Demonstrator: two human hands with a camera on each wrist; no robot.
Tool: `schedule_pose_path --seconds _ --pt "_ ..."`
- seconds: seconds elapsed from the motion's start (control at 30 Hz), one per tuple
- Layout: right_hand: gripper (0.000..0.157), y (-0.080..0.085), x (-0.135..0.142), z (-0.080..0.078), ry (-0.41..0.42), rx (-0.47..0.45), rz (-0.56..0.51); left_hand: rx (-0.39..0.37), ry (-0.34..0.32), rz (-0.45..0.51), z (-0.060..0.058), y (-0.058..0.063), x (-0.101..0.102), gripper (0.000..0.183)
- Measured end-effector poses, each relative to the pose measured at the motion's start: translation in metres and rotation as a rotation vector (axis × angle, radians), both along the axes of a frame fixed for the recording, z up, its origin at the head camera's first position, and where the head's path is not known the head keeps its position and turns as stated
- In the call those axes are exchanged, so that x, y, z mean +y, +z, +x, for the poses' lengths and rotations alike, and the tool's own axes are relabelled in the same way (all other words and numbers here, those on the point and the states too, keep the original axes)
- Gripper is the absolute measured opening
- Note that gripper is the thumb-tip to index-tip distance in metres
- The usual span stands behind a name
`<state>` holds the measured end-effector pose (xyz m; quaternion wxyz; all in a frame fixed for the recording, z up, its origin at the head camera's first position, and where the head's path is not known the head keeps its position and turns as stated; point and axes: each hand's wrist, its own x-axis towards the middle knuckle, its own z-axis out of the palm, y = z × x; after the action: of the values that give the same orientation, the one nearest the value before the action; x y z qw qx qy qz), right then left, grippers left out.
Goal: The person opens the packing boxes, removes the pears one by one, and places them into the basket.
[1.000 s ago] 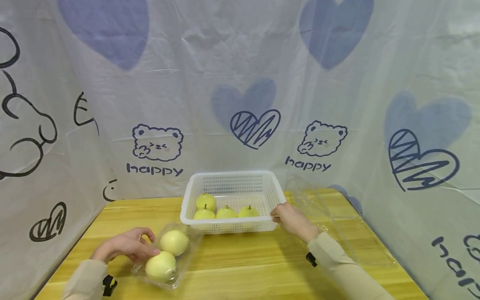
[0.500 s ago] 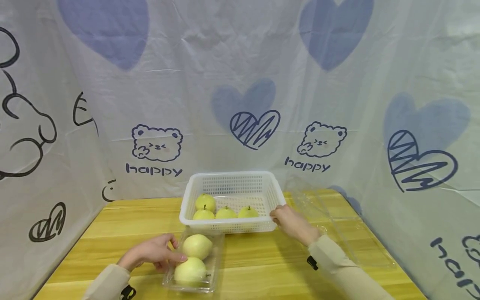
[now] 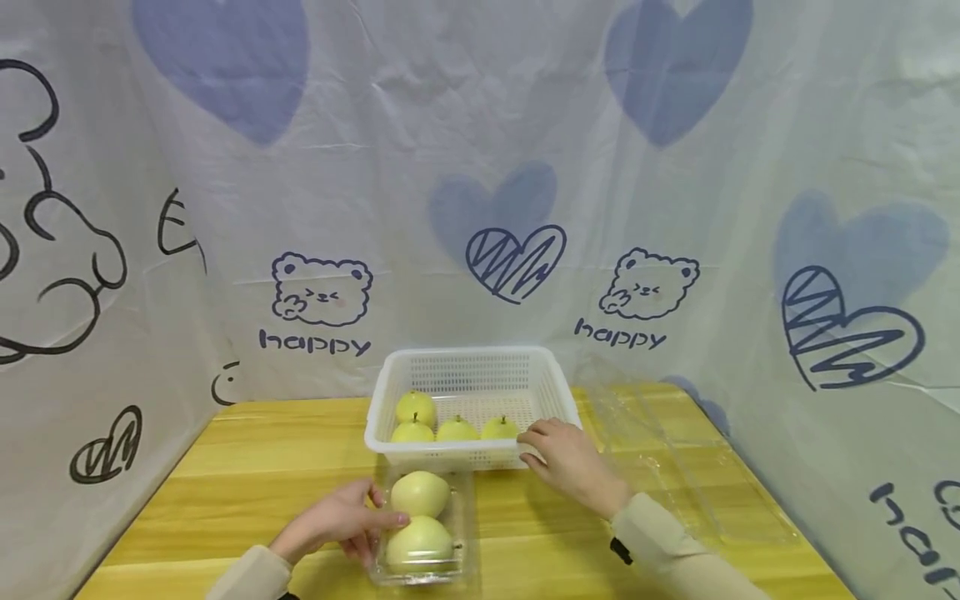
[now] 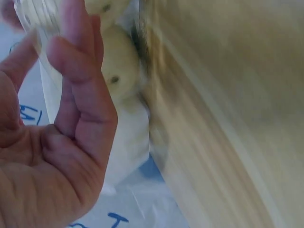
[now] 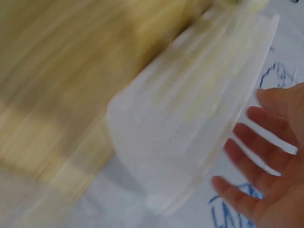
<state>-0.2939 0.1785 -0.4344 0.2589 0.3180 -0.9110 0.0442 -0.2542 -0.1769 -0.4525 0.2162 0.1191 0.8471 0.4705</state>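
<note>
In the head view, my left hand (image 3: 333, 521) grips the left side of a clear plastic box (image 3: 467, 517), its thumb over the rim beside the fruit. Two pale yellow pears (image 3: 420, 546) sit in the box, one behind the other. In the left wrist view, the fingers (image 4: 88, 109) are bent at the box's side, with pears (image 4: 121, 64) past them. A white slotted basket (image 3: 480, 454) stands just behind, several yellow pears (image 3: 501, 428) along its front and left. My right hand (image 3: 573, 462) hovers at its front right corner, fingers (image 5: 256, 166) spread and holding nothing.
Clear, thin plastic packaging (image 3: 697, 467) lies on the right side of the wood-grain table (image 3: 247, 467). A white printed cloth (image 3: 420, 108) hangs behind the table and along both sides.
My left hand has slid the box with two pears rightward, in front of the basket, and turned it straighter. The right hand has left the basket's right rim, moving slightly left with its fingers loosened.
</note>
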Motion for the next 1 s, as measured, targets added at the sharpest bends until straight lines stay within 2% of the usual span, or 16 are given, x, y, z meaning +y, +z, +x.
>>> schedule_pose_path --seconds 0.07,0.2,0.3,0.4,0.5,0.67,0.83,0.93,1.0 --pt "0.020 -0.002 -0.009 0.006 0.075 0.019 -0.025 0.010 0.005 0.015 0.003 -0.002 0.006 0.052" --pt "0.023 -0.007 -0.030 0.022 0.216 -0.060 -0.044 0.052 0.048 0.009 0.009 -0.008 0.015 0.050" --pt "0.037 -0.012 -0.046 0.035 0.282 -0.147 -0.019 0.080 0.077 0.018 0.013 -0.015 0.021 0.049" --pt "0.054 -0.017 -0.059 0.045 0.306 -0.204 0.040 0.088 0.077 0.047 0.014 -0.020 0.024 0.048" --pt "0.068 -0.021 -0.070 0.052 0.284 -0.232 0.112 0.084 0.047 0.072 0.014 -0.023 0.025 0.045" --pt "0.078 -0.022 -0.082 0.058 0.225 -0.297 0.185 0.077 -0.007 0.101 0.017 -0.024 0.020 0.044" --pt "0.081 -0.011 -0.097 0.061 0.167 -0.385 0.201 0.067 -0.056 0.147 0.021 -0.025 0.010 0.047" --pt "0.085 -0.005 -0.107 0.063 0.126 -0.429 0.221 0.057 -0.107 0.207 0.023 -0.026 0.005 0.050" --pt "0.086 -0.002 -0.112 0.064 0.105 -0.451 0.245 0.069 -0.137 0.215 0.024 -0.026 0.002 0.051"
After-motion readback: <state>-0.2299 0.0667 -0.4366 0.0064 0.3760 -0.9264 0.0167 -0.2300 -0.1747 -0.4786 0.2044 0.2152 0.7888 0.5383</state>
